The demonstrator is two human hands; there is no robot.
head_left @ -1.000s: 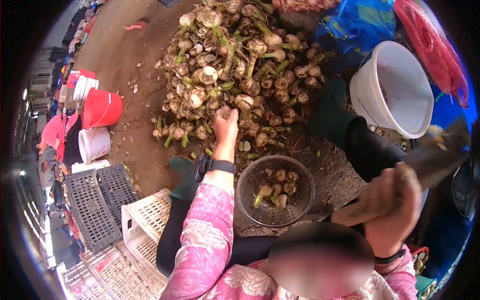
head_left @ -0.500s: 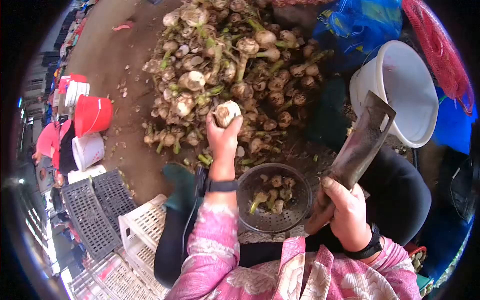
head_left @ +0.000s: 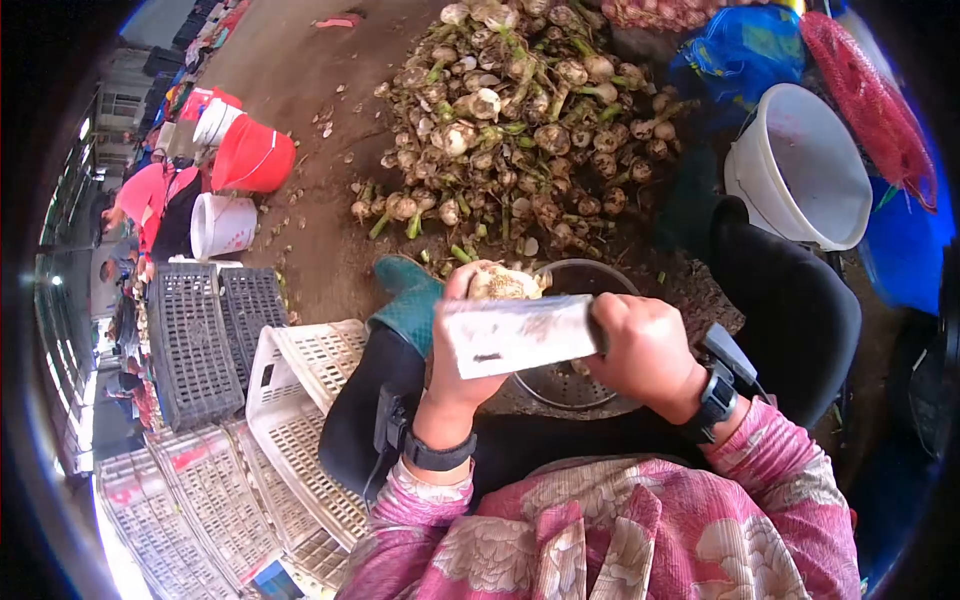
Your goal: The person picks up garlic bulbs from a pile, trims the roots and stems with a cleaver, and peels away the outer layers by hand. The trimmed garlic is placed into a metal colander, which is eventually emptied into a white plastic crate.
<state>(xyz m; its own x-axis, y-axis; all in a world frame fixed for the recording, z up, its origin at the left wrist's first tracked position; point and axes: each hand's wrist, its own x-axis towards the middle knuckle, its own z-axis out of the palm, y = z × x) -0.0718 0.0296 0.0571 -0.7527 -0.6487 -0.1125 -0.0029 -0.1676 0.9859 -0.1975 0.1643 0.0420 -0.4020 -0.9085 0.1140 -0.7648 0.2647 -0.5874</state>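
Note:
My left hand is closed round a pale bulb with dirty roots, partly hidden behind the blade. A broad metal cleaver lies across in front of the bulb, and my right hand grips its handle. Whether the blade touches the bulb cannot be made out. Under both hands is a round metal colander, mostly covered by them. Beyond it on the ground spreads a large heap of soil-covered bulbs with green stems.
A white tub stands at the right, near a red mesh bag and a blue bag. At the left are a red bucket, a white bucket, black crates, white crates and a person in pink.
Both hands have come together above the colander. My left hand brought the bulb back toward my body, and the cleaver swung left from upright to nearly level. The view has shifted.

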